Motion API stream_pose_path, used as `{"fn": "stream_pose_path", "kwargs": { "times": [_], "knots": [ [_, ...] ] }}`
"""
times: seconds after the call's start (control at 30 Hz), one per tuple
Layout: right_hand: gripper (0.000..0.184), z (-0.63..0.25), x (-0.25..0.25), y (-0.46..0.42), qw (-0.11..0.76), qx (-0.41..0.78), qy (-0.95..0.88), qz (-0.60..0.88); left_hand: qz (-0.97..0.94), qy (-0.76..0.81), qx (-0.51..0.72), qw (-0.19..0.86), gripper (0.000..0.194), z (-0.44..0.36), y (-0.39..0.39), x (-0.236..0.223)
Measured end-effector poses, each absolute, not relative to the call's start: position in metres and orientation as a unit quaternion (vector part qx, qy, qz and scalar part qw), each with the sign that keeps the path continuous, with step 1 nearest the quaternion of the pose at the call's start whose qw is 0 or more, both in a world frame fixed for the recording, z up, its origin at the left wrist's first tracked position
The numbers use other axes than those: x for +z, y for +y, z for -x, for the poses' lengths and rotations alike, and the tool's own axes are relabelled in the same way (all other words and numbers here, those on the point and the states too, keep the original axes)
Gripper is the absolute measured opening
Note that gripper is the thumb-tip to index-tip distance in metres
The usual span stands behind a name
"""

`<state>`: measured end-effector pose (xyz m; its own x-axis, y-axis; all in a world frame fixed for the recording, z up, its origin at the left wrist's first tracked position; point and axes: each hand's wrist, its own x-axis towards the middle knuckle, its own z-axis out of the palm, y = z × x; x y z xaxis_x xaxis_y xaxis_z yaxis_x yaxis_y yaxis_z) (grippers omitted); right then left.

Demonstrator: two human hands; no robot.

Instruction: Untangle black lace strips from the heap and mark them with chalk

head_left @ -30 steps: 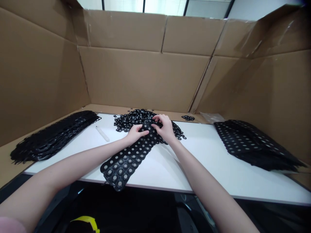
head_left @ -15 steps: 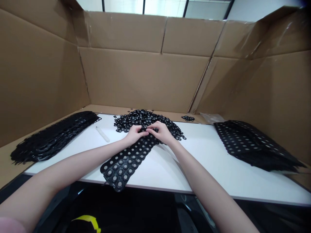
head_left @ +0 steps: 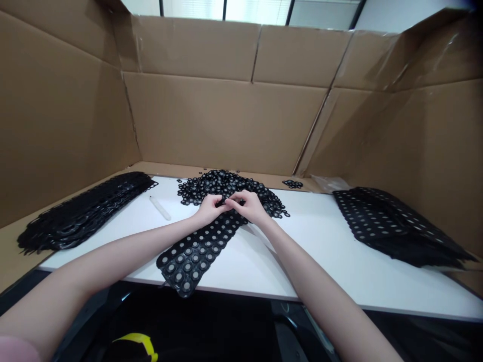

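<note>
A long black rubber sheet (head_left: 190, 261) with rows of pale round centres slants from the table's front edge up to my hands. My left hand (head_left: 210, 208) pinches the far part of this sheet, its thumb pointing right. Close against it, my right hand (head_left: 247, 205) bends over the same spot with thumb and fingers closed; whatever small piece is between them is hidden. Just beyond both hands spreads a heap of small black rings (head_left: 211, 183), many with pale centres.
On the left lies a stack of black strips (head_left: 86, 213), with a white pen-like tool (head_left: 160, 208) beside it. Dotted black sheets (head_left: 381, 221) are piled at right. A few rings (head_left: 292, 184) sit apart at the back. Cardboard walls (head_left: 226, 120) enclose the white table (head_left: 302, 241).
My right fingers have shifted very slightly at the sheet, the thumb moving a little left and up. The sheet and the heap stay where they were.
</note>
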<state>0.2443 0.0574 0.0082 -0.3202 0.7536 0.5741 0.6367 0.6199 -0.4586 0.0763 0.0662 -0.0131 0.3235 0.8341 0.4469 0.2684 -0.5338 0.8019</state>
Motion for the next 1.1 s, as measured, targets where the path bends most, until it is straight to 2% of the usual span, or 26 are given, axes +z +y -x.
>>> {"fn": "stream_pose_path", "kwargs": {
  "times": [0.17,0.5,0.7,0.77,0.9,1.1],
  "knots": [
    [0.04,-0.24,0.008,0.058,0.352,0.007,-0.818,0.455,-0.764,0.382,0.441,0.276,0.043,-0.077,0.066,-0.013],
    [0.04,-0.235,0.001,0.055,0.351,-0.079,-0.819,0.446,-0.772,0.393,0.437,0.24,0.044,-0.079,0.06,-0.011],
    [0.042,-0.229,-0.005,0.061,0.392,-0.029,-0.772,0.5,-0.776,0.376,0.437,0.255,0.04,-0.078,0.06,-0.011],
    [0.039,-0.231,-0.005,0.063,0.401,-0.007,-0.77,0.497,-0.777,0.369,0.436,0.265,0.037,-0.078,0.06,-0.01],
    [0.021,-0.234,0.0,0.061,0.408,-0.017,-0.794,0.451,-0.769,0.37,0.444,0.272,0.036,-0.078,0.061,-0.01],
    [0.026,-0.231,0.002,0.063,0.385,-0.057,-0.791,0.472,-0.768,0.371,0.433,0.293,0.031,-0.077,0.066,-0.012]
  ]
}}
